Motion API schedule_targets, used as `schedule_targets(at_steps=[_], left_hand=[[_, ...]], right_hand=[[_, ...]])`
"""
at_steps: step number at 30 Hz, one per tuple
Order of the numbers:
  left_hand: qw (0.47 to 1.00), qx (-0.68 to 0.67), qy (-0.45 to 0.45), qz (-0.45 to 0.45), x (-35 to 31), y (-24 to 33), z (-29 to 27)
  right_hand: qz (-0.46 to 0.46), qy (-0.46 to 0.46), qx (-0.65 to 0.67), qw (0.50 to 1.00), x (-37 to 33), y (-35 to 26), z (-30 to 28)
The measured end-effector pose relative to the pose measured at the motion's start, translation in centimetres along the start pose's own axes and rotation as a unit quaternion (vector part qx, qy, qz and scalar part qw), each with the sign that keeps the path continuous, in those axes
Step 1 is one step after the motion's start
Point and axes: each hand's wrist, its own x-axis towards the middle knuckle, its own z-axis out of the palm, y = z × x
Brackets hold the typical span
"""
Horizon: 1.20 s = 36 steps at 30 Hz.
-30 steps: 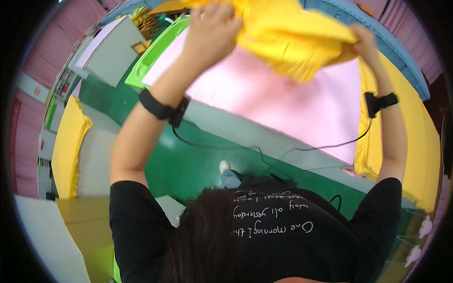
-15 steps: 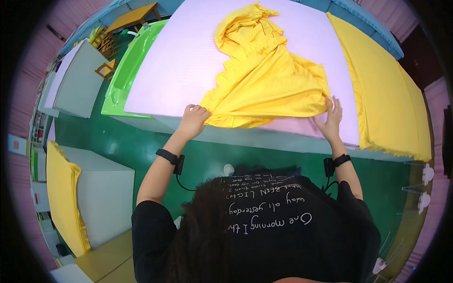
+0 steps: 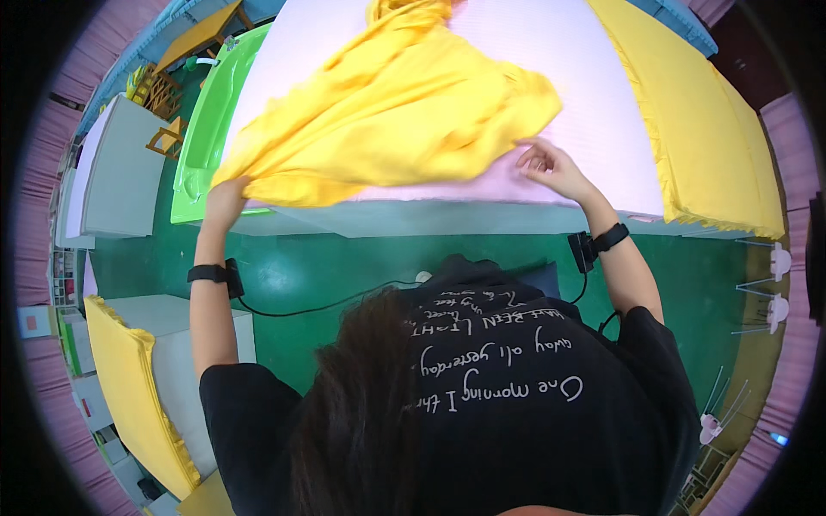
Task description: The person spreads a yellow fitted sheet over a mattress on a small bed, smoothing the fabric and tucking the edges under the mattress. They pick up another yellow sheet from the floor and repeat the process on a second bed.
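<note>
Rumpled yellow cloth point(image 3: 387, 120) slants across the pink-topped bench point(image 3: 594, 129) toward its near left corner, where the left hand point(image 3: 226, 203) grips it beside a green tub point(image 3: 196, 172). By the near edge, the right hand point(image 3: 559, 172) has bent fingers at the cloth; I cannot tell whether they hold it. Another yellow cover point(image 3: 710, 129) borders the right edge. A black cable point(image 3: 318, 311) trails between the forearms.

A shiny green floor point(image 3: 146, 267) shows beneath the furniture, with pink curtains point(image 3: 39, 202) down the left side. Toward the upper left, a bright green basin point(image 3: 200, 163) stands near a wooden table point(image 3: 194, 39), small wooden chairs point(image 3: 168, 136) and a pale boxy table point(image 3: 129, 168). Pale pink stools point(image 3: 779, 261) line the right edge.
</note>
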Motion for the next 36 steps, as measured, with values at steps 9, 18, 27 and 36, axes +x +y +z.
schedule_targets(at_steps=[9, 18, 27, 36], left_hand=[[0.9, -0.115, 0.238, -0.346, -3.6, 4.0, 13.8], [0.321, -0.832, 0.276, -0.358, -2.4, 14.8, 16.0], [0.363, -0.832, 0.166, -0.385, -0.1, 24.7, 9.2], [0.238, -0.861, 0.178, -0.414, 1.8, 24.5, 5.3]], right_hand=[[0.123, 0.101, -0.077, 0.984, -1.5, 6.2, -1.3], [0.015, -0.059, -0.16, 0.985, 10.8, 5.1, 1.3], [-0.134, -0.164, 0.136, 0.968, 16.9, 0.9, 8.9], [0.163, -0.286, 0.307, 0.893, 20.7, 0.7, 1.3]])
